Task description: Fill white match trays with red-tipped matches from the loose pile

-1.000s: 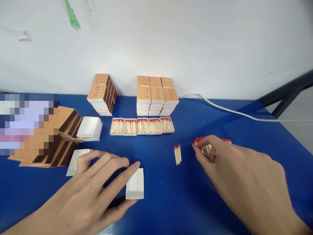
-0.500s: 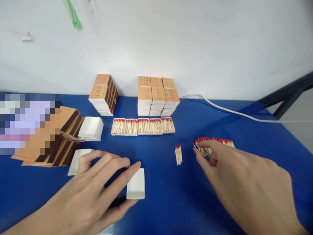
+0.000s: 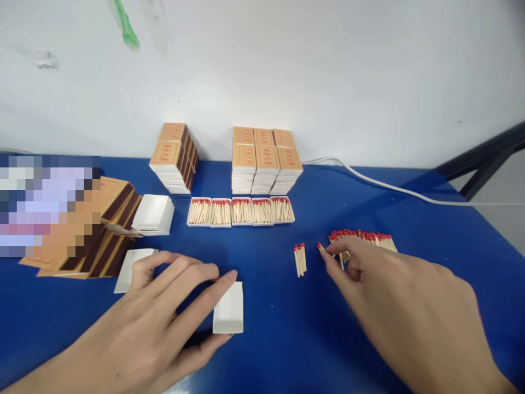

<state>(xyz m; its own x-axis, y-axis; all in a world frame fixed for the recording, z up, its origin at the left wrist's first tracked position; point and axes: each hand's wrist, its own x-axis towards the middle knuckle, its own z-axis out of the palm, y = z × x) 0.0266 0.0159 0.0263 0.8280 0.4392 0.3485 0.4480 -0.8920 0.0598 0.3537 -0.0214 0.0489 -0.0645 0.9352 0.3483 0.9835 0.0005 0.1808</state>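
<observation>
My left hand [image 3: 164, 312] grips an empty white matchbox tray [image 3: 228, 309] at the table's front, with a finger on its far edge and the thumb at its near side. A red-tipped match [image 3: 321, 248] is pinched between the thumb and forefinger of my right hand [image 3: 404, 301]. Behind that hand lies a pile of matches [image 3: 371, 238], partly hidden by it. A small row of loose matches [image 3: 300, 260] rests on the table between my two hands. Another white tray [image 3: 130, 268] lies flat by my left fingers.
Several trays full of matches [image 3: 241, 212] stand in a line. Behind them are stacked orange matchboxes [image 3: 266, 158] and a second stack [image 3: 172, 156]. Matchbox sleeves [image 3: 112, 254] and piled white trays [image 3: 152, 214] lie at left. A white cable [image 3: 381, 183] crosses the blue table [image 3: 270, 355].
My right hand has drawn a match slightly left, away from the pile. The left hand and its tray have stayed in place.
</observation>
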